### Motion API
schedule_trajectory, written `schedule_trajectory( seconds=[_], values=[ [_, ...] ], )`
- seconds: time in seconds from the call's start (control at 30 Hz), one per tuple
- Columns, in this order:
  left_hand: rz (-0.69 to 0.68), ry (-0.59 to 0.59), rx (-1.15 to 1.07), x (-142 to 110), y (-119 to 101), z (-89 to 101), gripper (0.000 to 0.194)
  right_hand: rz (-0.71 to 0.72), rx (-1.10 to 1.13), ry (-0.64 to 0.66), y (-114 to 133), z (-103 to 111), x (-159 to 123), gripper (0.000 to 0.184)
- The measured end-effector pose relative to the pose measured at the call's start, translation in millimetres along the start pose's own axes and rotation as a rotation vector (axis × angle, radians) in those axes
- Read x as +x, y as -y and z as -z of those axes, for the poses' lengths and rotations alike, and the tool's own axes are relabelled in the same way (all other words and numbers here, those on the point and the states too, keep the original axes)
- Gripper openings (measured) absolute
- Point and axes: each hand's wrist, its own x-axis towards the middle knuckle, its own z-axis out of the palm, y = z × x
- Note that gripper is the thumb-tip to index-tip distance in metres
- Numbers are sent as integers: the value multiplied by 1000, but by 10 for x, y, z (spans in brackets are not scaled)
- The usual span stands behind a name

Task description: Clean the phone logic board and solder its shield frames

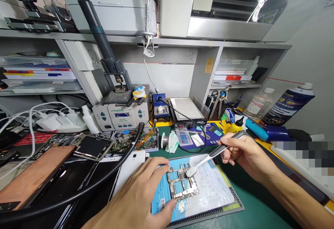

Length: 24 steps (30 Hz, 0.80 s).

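Note:
A phone circuit board (182,183) lies flat on a blue and white packet (216,190), which rests on a dark perforated mat. My left hand (146,187) holds the board at its left side, thumb at the lower corner and forefinger at the upper one. In my right hand (240,150) is a toothbrush (206,159) with a grey and white handle, slanted down to the left. Its white head touches or hovers just above the upper right part of the board; the bristles are hidden beneath it.
A black hose (104,177) arcs across the left side over phones and panels. Behind stand a hot-air station (122,114), a tray of circuit boards (135,140), a solder spool (165,140) and a hot plate (188,112). Bottles and a spray can (289,105) stand at right.

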Motion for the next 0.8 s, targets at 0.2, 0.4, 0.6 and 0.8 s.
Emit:
schedule_trajectory(
  seconds=[0.2,0.4,0.6,0.8],
  values=[
    [-12,-7,9,-4,16,-24,53,6,1,-27,20,18,8,40],
    [-9,-4,15,0,21,-20,54,-10,37,-54,18,58,17,27],
    [-4,7,13,-1,30,-25,55,-20,61,-67,11,65,20,26],
    [11,34,-34,7,25,-23,53,-18,57,-76,8,51,34,28]
  ],
)
